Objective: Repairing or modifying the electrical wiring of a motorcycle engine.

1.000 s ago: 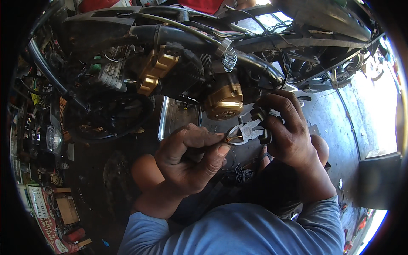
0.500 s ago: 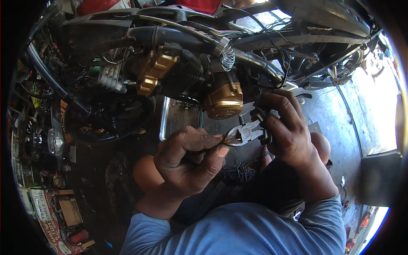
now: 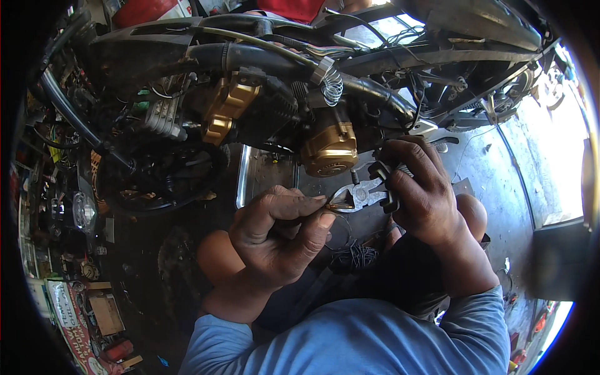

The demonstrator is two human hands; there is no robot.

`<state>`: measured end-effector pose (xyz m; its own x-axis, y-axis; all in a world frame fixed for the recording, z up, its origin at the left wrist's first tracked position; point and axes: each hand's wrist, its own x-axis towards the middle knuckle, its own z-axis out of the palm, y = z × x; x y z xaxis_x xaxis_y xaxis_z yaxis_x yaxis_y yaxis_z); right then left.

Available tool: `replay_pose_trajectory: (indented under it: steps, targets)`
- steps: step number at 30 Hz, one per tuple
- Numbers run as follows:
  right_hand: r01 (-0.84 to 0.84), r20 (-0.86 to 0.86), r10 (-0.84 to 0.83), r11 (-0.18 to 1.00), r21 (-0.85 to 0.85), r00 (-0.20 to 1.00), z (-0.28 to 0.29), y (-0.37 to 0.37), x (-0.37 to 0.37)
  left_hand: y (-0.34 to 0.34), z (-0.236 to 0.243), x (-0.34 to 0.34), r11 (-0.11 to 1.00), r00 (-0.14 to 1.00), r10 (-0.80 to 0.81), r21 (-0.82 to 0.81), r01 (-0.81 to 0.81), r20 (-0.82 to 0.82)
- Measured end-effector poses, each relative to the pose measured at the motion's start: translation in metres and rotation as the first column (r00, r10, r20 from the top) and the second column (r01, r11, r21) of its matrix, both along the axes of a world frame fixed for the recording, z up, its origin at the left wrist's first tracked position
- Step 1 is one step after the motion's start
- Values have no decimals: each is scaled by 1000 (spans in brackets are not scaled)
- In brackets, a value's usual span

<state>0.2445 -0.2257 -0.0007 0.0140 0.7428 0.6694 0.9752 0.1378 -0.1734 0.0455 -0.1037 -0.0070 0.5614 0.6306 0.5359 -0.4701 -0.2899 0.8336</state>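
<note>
Floor [image 3: 494,181] | one motorcycle [image 3: 329,149] | left hand [image 3: 275,228]: wire [image 3: 340,206] | right hand [image 3: 417,187]: one pliers [image 3: 364,195]

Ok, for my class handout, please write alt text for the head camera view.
A person's right hand holds pliers, their jaws at thin coppery strands that the left hand pinches. Beyond stands a partly stripped motorcycle with a round gold engine cover.

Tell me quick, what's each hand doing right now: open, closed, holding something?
Left hand: closed, pinching a thin copper-coloured wire.
Right hand: closed, gripping pliers.
</note>
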Motion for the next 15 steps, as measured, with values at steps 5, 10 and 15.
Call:
replay_pose_trajectory:
  steps: [5, 10, 15]
  targets:
    - [21, -9, -21, 999, -32, 1000, 2, -2, -1, 2, 2, 2, 999, 1000, -27, -43, 27, -1]
    - [-28, -31, 27, 999, -40, 999, -2, 3, -1, 6, 8, -3, 996, 998, -56, -76, 54, -30]
    - [-146, -304, 97, 979, -140, 948, -5, 0, -14, 7, 9, 0, 873, 982, -161, -450, 188, 97]
